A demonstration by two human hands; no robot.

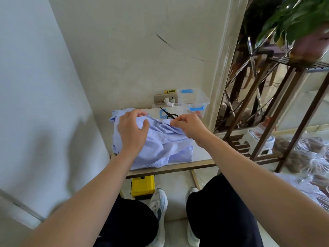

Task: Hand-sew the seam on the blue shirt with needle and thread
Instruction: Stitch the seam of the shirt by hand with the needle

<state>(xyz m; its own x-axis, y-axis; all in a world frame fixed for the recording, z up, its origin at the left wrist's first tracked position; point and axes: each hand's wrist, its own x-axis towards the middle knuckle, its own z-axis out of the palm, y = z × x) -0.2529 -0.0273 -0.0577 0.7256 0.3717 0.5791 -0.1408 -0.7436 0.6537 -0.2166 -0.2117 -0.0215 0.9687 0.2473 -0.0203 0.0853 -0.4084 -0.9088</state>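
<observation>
The blue shirt (160, 148) lies bunched on the near left part of a small table (201, 154), pulled close to the seated person so that both hands can reach it without stretching. The left hand (132, 130) rests on the cloth with its fingers curled over a raised fold at the far edge and the thumb spread out below. This is probably meant to hold the fabric taut and steady. The right hand (190, 127) sits just beside it on the same ridge of cloth, with thumb and forefinger closed to a tight pinch on the fold and the other fingers tucked in. That is the hold one would use to guide a needle, but a needle or thread there is too fine to make out, so it may be only cloth in the pinch. The scissors (169, 114) lie past the shirt near the wall, out of the way of the hands but within reach for cutting thread. The clear plastic box (194, 98) stands open behind them, near a wall socket (165, 99). A yellow case (142, 185) sits on the floor under the table. By count there is one shirt, two hands on it, one pair of scissors, one box with two blue latches, one socket and one case.
</observation>
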